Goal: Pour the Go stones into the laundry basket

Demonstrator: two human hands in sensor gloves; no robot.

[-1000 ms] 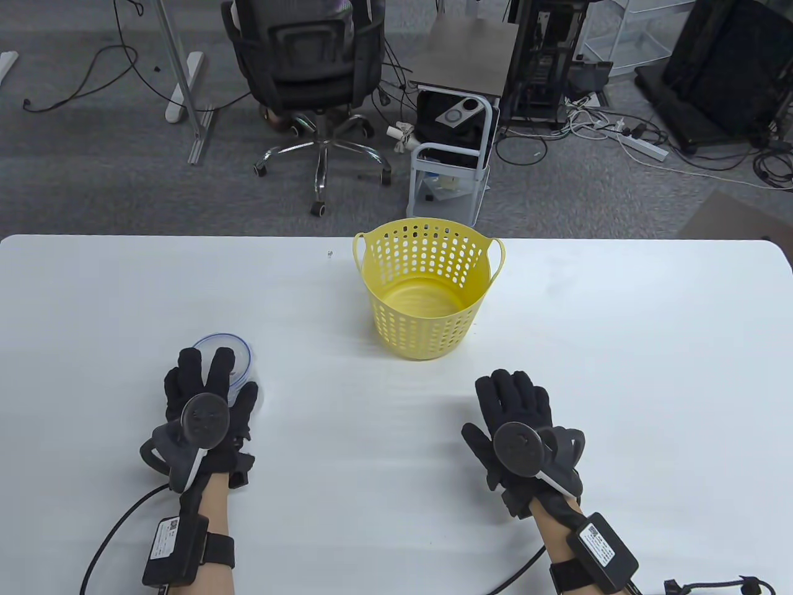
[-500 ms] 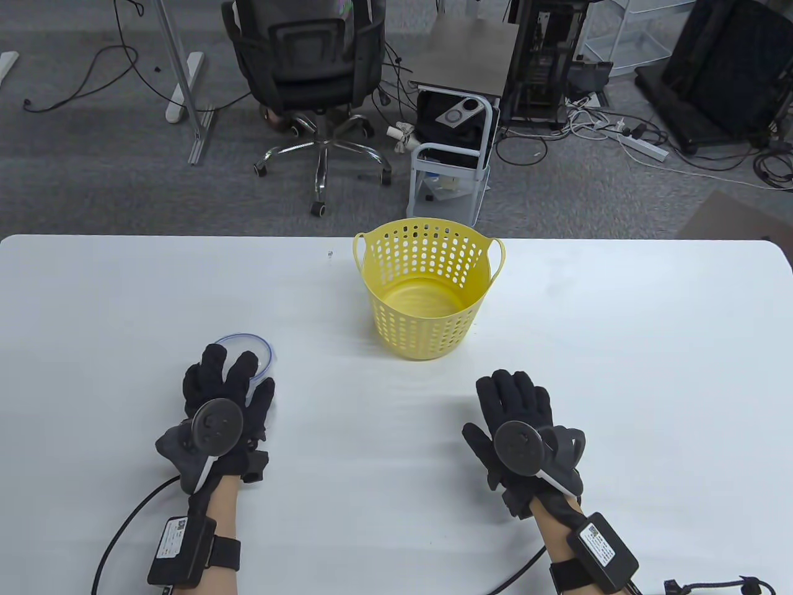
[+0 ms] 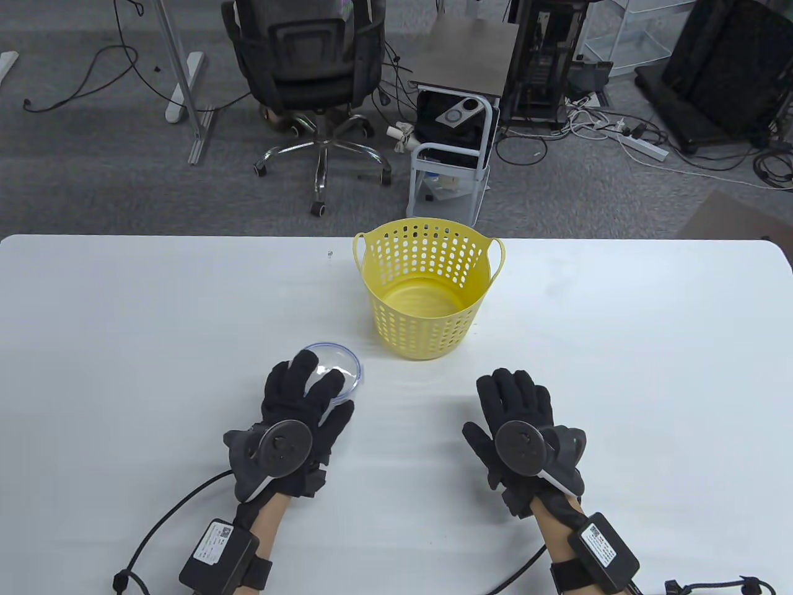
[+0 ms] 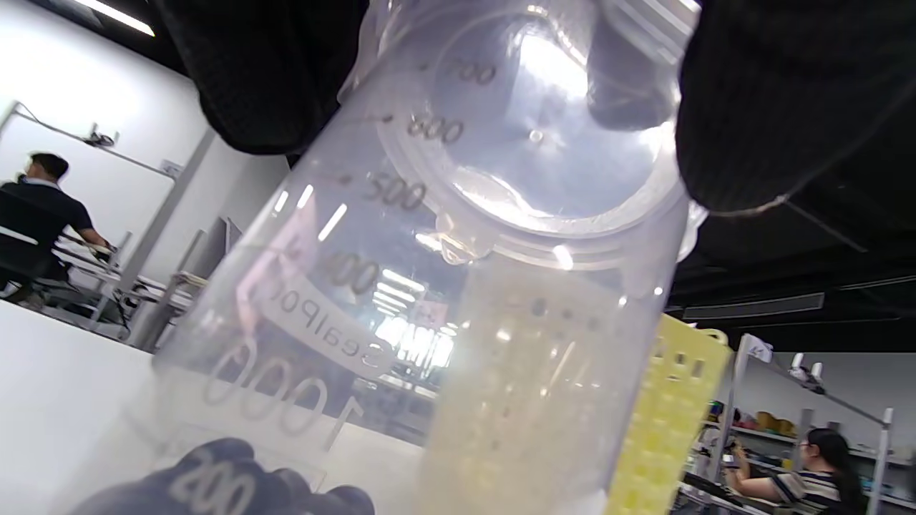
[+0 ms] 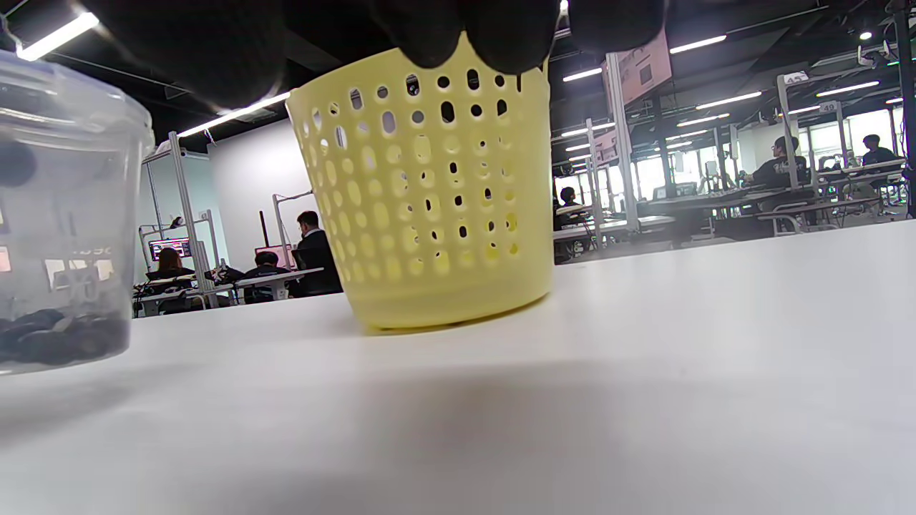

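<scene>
A yellow perforated laundry basket (image 3: 427, 285) stands upright and empty at the table's far middle; it also shows in the right wrist view (image 5: 429, 193). My left hand (image 3: 306, 390) grips a clear lidded measuring jar (image 3: 337, 372) from above, just left of the basket's near side. In the left wrist view the jar (image 4: 429, 286) fills the frame, my fingers (image 4: 773, 107) around its lid. Black Go stones (image 5: 57, 340) lie in the jar's bottom (image 5: 64, 214) in the right wrist view. My right hand (image 3: 514, 396) rests flat and empty on the table, right of the jar.
The white table (image 3: 619, 347) stretches wide on both sides. A tiny object (image 3: 329, 253) lies near the far edge, left of the basket. An office chair (image 3: 310, 74) and a cart (image 3: 452, 142) stand on the floor beyond the table.
My left hand has carried the jar to the right, from the table's left toward the basket. The right hand and basket have not moved.
</scene>
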